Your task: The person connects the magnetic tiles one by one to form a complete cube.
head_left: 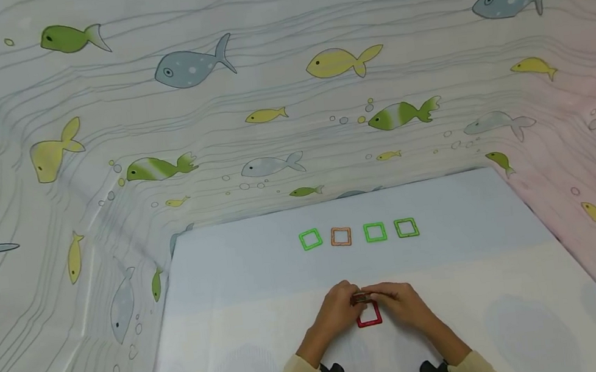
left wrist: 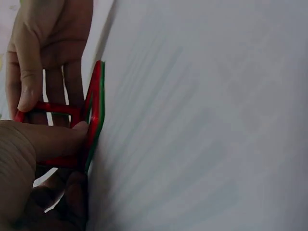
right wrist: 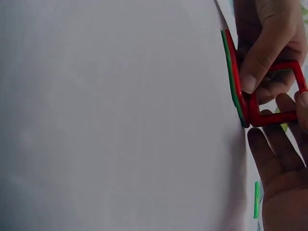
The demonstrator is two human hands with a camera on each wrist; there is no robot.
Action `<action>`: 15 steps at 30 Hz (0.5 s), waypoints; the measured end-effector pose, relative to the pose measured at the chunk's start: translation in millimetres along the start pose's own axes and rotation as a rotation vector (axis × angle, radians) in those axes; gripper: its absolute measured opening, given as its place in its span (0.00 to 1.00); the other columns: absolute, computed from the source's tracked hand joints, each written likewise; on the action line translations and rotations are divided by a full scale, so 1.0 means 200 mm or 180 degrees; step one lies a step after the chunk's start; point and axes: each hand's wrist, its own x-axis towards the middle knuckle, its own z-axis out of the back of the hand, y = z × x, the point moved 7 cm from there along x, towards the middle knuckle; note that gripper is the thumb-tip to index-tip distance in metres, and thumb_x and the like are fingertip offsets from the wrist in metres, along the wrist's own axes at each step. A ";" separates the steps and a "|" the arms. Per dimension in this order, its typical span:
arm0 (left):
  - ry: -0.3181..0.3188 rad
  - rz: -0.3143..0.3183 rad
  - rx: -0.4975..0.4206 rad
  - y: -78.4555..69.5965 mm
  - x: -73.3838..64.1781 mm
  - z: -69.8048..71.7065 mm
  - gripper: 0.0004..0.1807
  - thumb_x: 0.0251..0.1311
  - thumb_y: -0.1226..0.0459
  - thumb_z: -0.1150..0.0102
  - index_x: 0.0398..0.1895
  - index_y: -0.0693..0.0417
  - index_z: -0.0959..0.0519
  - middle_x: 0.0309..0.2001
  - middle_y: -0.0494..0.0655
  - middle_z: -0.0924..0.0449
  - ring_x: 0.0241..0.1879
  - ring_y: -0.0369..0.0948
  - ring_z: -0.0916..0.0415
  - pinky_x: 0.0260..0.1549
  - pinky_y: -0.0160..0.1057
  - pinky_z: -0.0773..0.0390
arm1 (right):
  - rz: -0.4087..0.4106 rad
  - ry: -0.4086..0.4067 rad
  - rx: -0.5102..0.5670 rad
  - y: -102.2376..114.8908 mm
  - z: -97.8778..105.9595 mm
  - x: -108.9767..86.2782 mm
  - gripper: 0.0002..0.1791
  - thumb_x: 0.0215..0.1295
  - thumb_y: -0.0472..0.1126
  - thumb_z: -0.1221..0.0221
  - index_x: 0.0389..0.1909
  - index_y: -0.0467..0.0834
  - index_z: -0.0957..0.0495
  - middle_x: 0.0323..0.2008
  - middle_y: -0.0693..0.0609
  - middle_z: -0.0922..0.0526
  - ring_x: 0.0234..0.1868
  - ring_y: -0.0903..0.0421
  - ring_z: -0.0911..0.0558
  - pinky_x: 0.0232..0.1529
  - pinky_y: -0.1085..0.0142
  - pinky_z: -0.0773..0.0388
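Okay, posting from my end of the feed: what's most likely to go sideways here?

> Losing the join, imo. I've got the flat square (head_left: 370,324) lying on the table (head_left: 230,267), and the upright square (right wrist: 274,119) stands along its far edge. If that seam slips, the upright one could tip over.

What are the fingers doing?

> Both sets are narrow. My left hand (head_left: 338,308) pinches the upright square low down, thumb right at the seam. My right hand (head_left: 400,304) has it near the top, thumb on the rim, fingers fairly straight behind.

So what would cause a slip?

> Two hands pulling unevenly. If the right one leans while the left thumb eases off, I'd expect the seam to twist. Also, there's a green edge (right wrist: 231,72) under the flat square; can't tell if that's a separate piece. If it is, a sideways push might shear them apart.

And the spares?

> One orange square (head_left: 342,245) and three green squares (head_left: 376,240) sit farther back, well apart from my hands. Low risk, unless a long reach knocks them.
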 end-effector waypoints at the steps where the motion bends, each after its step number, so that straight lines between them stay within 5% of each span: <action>1: -0.0041 -0.0031 0.0037 0.00 0.00 0.00 0.07 0.55 0.62 0.27 0.35 0.51 0.16 0.27 0.37 0.26 0.27 0.29 0.36 0.26 0.26 0.34 | 0.0008 0.0008 -0.0009 0.00 0.00 0.00 0.14 0.66 0.35 0.37 0.50 0.48 0.14 0.47 0.53 0.11 0.49 0.62 0.14 0.48 0.68 0.17; 7: -0.0241 -0.0112 0.0104 0.00 -0.02 0.00 0.06 0.56 0.62 0.28 0.33 0.51 0.17 0.27 0.37 0.26 0.27 0.30 0.37 0.26 0.26 0.35 | -0.0009 0.0037 -0.0008 0.00 0.00 0.00 0.14 0.66 0.35 0.38 0.51 0.47 0.14 0.47 0.53 0.11 0.49 0.60 0.14 0.48 0.67 0.17; 15: -0.0445 0.0134 -0.0027 0.01 -0.04 -0.01 0.05 0.55 0.64 0.29 0.29 0.50 0.17 0.25 0.37 0.29 0.26 0.30 0.38 0.24 0.26 0.37 | -0.0357 0.0175 0.0132 -0.02 0.01 0.00 0.16 0.70 0.41 0.39 0.56 0.43 0.17 0.50 0.52 0.12 0.50 0.61 0.14 0.49 0.69 0.18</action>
